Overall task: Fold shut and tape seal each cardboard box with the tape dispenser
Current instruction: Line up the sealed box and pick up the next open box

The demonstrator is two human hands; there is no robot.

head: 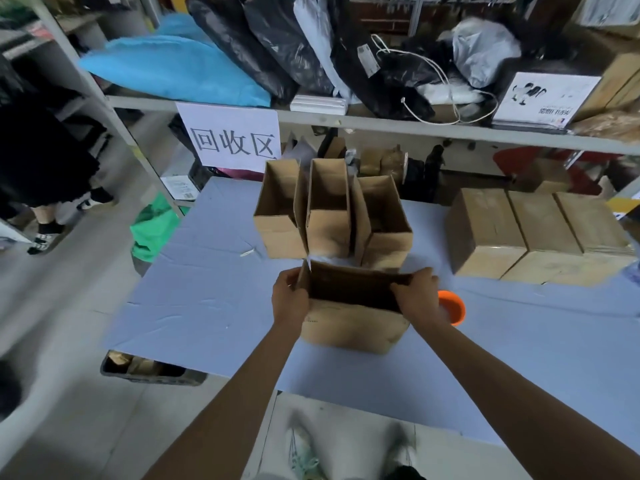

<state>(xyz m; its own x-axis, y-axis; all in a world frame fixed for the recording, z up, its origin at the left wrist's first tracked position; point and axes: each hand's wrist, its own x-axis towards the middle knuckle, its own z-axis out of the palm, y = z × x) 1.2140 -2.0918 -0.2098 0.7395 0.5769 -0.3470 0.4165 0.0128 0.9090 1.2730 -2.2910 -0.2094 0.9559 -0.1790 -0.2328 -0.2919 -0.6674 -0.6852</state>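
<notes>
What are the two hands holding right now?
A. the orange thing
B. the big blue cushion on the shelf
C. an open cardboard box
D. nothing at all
C: the left hand and the right hand each have a grip on one end of the open cardboard box. The orange thing lies untouched just right of it.

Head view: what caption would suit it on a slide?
The left hand and right hand grip an open cardboard box at the table.
</notes>
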